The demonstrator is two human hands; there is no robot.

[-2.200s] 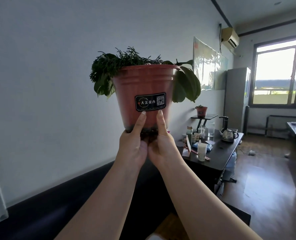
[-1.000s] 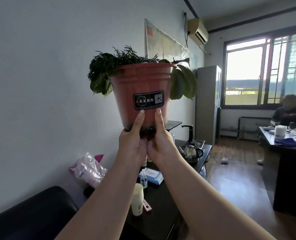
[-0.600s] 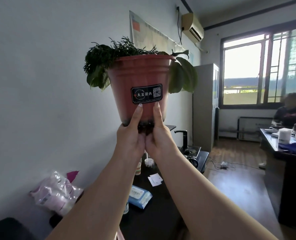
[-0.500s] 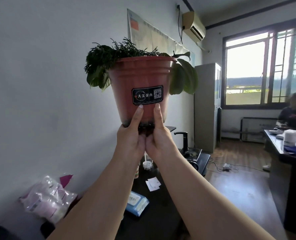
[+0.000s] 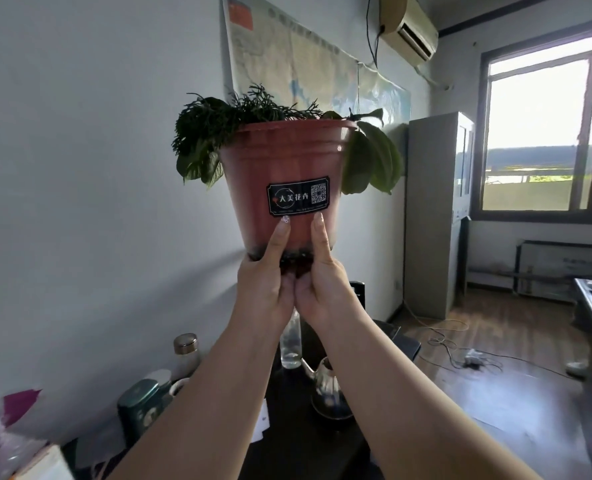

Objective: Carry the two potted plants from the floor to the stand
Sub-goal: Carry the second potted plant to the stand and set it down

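Note:
A reddish-brown plastic pot (image 5: 287, 161) with a black label and green leaves hanging over its rim is held up high in front of me. My left hand (image 5: 263, 282) and my right hand (image 5: 322, 285) cup its base from below, thumbs pressed up against the pot's front. Dark soil shows at the bottom between my palms. The pot is upright and in the air above a dark table (image 5: 287, 452). The stand and the second potted plant are hidden behind the pot or out of view.
On the dark table below stand a glass teapot (image 5: 329, 393), a clear bottle (image 5: 291, 344), a green tin (image 5: 138, 407) and a flask (image 5: 187, 351). A white wall (image 5: 80, 168) runs along the left. A grey cabinet (image 5: 433, 216) stands ahead, with wooden floor (image 5: 495, 375) on the right.
I have moved forward along the table with the pot still held high in both hands. The table items have slid toward me and the cabinet is closer.

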